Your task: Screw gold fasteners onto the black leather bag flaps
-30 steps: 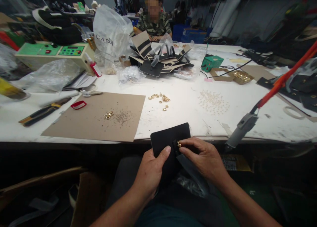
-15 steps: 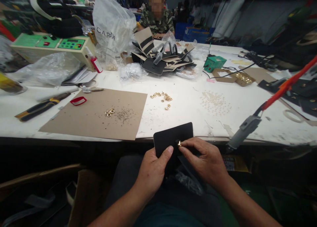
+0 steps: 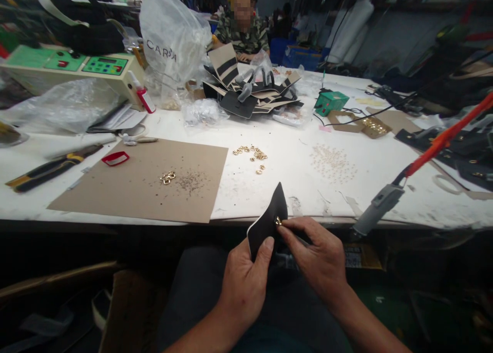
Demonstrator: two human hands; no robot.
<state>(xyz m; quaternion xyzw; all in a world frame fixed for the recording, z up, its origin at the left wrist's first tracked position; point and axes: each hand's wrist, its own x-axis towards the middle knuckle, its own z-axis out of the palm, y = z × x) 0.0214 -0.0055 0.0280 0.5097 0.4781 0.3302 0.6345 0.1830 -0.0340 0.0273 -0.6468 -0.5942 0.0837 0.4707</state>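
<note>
White table (image 3: 285,163) in a cluttered workshop, a person (image 3: 242,38) in camouflage seated at its far edge. Down at the near edge, the left hand (image 3: 246,278) clasps a bent black panel (image 3: 265,227) between thumb and fingers, and look at the right hand (image 3: 321,250): thumb and forefinger pinching a small gold fitting (image 3: 278,221) against the panel's face! More gold fittings (image 3: 261,153) lie loose mid-table. Left of them, a cardboard sheet (image 3: 131,196) with pliers (image 3: 50,169) beside it; to the right, a grey tool (image 3: 379,209) hangs at that near edge on an orange cord (image 3: 447,140).
</note>
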